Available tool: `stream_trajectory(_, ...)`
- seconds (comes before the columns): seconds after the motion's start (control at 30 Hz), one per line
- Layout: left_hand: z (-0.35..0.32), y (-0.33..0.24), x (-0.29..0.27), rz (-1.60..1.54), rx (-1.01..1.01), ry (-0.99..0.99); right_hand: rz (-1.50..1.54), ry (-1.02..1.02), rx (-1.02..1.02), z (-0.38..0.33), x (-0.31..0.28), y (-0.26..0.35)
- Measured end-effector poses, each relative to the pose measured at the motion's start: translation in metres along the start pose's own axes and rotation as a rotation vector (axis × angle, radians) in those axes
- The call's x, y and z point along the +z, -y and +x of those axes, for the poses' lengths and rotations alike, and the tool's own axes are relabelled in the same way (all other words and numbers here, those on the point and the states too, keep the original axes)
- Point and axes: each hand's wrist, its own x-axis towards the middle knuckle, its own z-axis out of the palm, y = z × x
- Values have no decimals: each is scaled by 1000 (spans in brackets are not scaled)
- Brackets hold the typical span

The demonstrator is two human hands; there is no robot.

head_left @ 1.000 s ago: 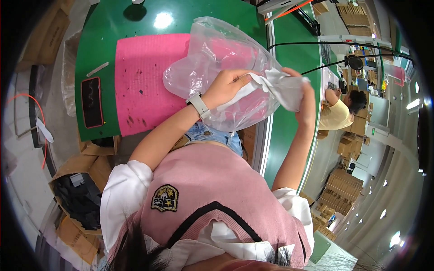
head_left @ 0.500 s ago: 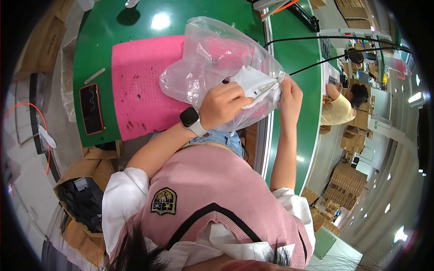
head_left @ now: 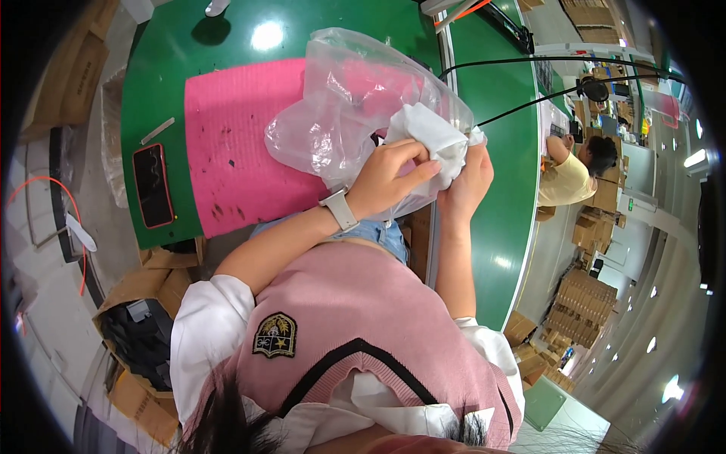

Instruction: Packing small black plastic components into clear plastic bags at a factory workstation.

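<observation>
Between my hands is a bunched white cloth (head_left: 432, 135), raised over a clear plastic bag (head_left: 333, 98). My left hand (head_left: 393, 175) pinches the cloth's near left side, thumb and fingers closed on it. At its right edge my right hand (head_left: 466, 180) grips the cloth too, the fingers wrapped around it. Whether anything is inside the folds is hidden. The crumpled bag lies on the right part of a pink foam sheet (head_left: 249, 151) marked with dark smudges. A small dark thing shows just left of the cloth, too hidden to name.
On the green table (head_left: 318, 19), left of the sheet, lie a red-cased phone (head_left: 153, 185) and a short grey strip (head_left: 158, 131). Black cables (head_left: 522, 113) cross at right. A carton of black items (head_left: 140, 340) stands lower left. Another person (head_left: 567, 178) sits at the far right.
My right hand has come inward and down toward my left. The cloth is now bunched more tightly between them. My left wrist has turned, hiding the watch face.
</observation>
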Motion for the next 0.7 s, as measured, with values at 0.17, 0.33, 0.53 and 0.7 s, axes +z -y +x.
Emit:
stream_trajectory(0.17,6,4,0,7,-138,72,22,3,-12,1,11,0)
stream_trajectory(0.33,16,13,-6,-530,-306,-3,99,-83,-61,17,10,1)
stream_trajectory(0.53,10,39,-7,357,8,22,-308,-100,-167,36,-35,13)
stream_trajectory(0.7,10,5,4,-138,-22,217,-181,250,19,0,-8,63)
